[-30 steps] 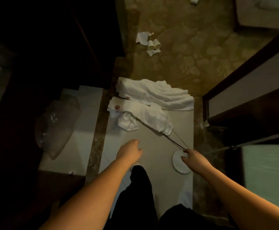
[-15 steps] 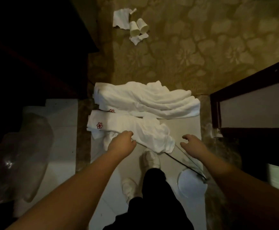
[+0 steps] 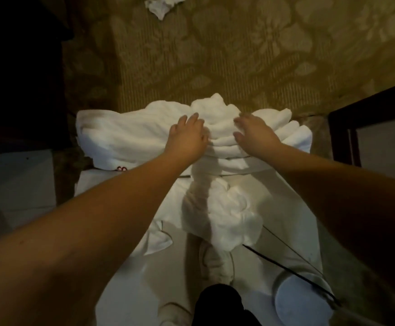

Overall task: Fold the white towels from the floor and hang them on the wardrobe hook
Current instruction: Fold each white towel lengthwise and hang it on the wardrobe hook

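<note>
A large rumpled white towel lies across the floor where the pale tiles meet the patterned carpet. My left hand and my right hand both rest on its middle, fingers spread and fairly straight, palms down on the folds. A second, smaller white towel lies bunched on the tiles nearer to me, below my hands; a red mark shows at its left edge. The wardrobe hook is not in view.
Crumpled white paper lies on the carpet at the top. A round white disc with a dark cord sits on the tiles at lower right. Dark furniture stands at left, a dark door frame at right. My white shoe is below.
I have bent lower and closer. Both hands moved forward from beside the smaller towel onto the larger far towel and now lie on it.
</note>
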Tool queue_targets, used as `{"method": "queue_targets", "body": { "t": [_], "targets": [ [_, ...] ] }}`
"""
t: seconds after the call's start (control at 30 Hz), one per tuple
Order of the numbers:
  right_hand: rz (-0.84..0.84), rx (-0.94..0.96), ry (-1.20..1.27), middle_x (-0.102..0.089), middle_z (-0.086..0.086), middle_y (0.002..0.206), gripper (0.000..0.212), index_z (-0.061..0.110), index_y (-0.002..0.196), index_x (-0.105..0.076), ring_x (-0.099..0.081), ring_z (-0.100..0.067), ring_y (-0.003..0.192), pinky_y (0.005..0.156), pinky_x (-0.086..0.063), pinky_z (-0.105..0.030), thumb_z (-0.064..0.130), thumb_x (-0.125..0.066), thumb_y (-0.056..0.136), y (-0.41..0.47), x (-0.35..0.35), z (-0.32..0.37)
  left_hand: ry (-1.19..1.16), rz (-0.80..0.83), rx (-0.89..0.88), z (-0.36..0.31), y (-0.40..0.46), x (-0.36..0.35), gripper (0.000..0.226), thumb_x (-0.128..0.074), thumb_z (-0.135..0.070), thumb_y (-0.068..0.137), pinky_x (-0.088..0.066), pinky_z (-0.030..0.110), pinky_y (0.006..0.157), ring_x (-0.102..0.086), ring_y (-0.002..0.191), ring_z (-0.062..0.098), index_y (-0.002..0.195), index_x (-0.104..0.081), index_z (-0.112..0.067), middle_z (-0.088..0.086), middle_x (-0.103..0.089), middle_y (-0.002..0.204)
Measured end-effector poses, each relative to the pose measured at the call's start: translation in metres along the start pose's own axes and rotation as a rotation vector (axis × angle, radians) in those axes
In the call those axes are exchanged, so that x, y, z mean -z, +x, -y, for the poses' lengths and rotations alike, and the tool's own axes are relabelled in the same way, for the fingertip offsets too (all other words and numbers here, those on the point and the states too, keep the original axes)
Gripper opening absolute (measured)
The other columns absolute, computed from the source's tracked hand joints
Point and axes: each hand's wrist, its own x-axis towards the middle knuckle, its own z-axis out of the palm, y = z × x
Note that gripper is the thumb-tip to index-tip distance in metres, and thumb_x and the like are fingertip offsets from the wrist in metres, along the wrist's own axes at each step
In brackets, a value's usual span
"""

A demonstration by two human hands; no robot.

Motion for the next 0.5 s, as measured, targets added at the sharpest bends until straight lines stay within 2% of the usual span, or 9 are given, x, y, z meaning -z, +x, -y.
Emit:
{"method": "queue_targets", "body": {
  "t": [0.07,0.13,0.17,0.23,0.3,0.4,0.5],
  "targets": [
    [-0.023,0.026,0.036,-0.032,-0.01,0.163,0.052,0.014,0.154,-0.038,-0.034,-0.031,0.146,0.12,-0.028,-0.045,0.029,-0.048,0.105,0.03,-0.006,0.008,-0.027,-0.016,0.015,0.004,0.024,-0.005,0.042,-0.037,-0.03,0.106,-0.033,0.048,0.11,-0.039,0.139,0.034,0.147,-0.041,-0.019,0.007,-0.034,0.16],
    [-0.019,0.021,0.074,-0.037,-0.012,0.16,0.051,0.013,0.154,-0.037,-0.039,-0.03,0.143,0.117,-0.029,-0.038,0.028,-0.046,0.107,0.048,-0.014,0.009,-0.03,0.021,0.051,0.01,0.036,-0.01,0.032,-0.036,-0.029,0.107,-0.039,0.044,0.094,-0.054,0.116,0.033,0.136,-0.047,-0.022,0.011,-0.055,0.138],
    [-0.014,0.024,0.063,-0.042,-0.014,0.155,0.048,0.012,0.152,-0.042,-0.043,-0.03,0.139,0.112,-0.032,-0.036,0.028,-0.046,0.107,0.052,-0.019,0.007,-0.012,0.057,0.069,0.013,0.041,-0.013,0.03,-0.037,-0.028,0.106,-0.039,0.042,0.092,-0.056,0.109,0.031,0.133,-0.05,-0.022,0.012,-0.059,0.13],
    [0.01,0.026,0.0,-0.057,-0.015,0.137,0.036,0.011,0.136,-0.058,-0.054,-0.031,0.124,0.097,-0.039,-0.035,0.028,-0.049,0.105,0.049,-0.03,0.003,-0.027,0.151,0.136,0.015,0.046,-0.02,0.034,-0.039,-0.028,0.108,-0.041,0.042,0.099,-0.057,0.113,0.033,0.135,-0.054,-0.016,0.014,-0.06,0.129],
    [0.078,0.015,-0.031,-0.064,-0.014,0.121,0.027,0.011,0.121,-0.065,-0.059,-0.03,0.111,0.086,-0.037,-0.031,0.028,-0.054,0.103,0.039,-0.041,0.0,-0.09,0.283,0.192,0.012,0.043,-0.025,0.039,-0.037,-0.029,0.109,-0.04,0.041,0.103,-0.055,0.119,0.034,0.135,-0.056,-0.006,0.019,-0.059,0.132],
    [0.124,0.012,-0.053,-0.062,-0.01,0.103,0.016,0.014,0.102,-0.063,-0.058,-0.027,0.099,0.083,-0.037,-0.031,0.029,-0.063,0.098,0.019,-0.049,0.001,-0.047,0.327,0.141,0.007,0.025,-0.026,0.032,-0.042,-0.022,0.107,-0.043,0.038,0.09,-0.058,0.112,0.033,0.128,-0.059,-0.004,0.017,-0.062,0.124],
    [0.164,-0.007,-0.047,-0.056,-0.004,0.093,0.017,0.018,0.09,-0.057,-0.053,-0.023,0.09,0.08,-0.038,-0.03,0.029,-0.069,0.094,-0.004,-0.038,0.003,-0.036,0.309,0.087,0.007,0.004,-0.014,0.028,-0.049,-0.023,0.103,-0.041,0.036,0.085,-0.054,0.094,0.028,0.124,-0.06,-0.008,0.012,-0.06,0.107]
  ]
}}
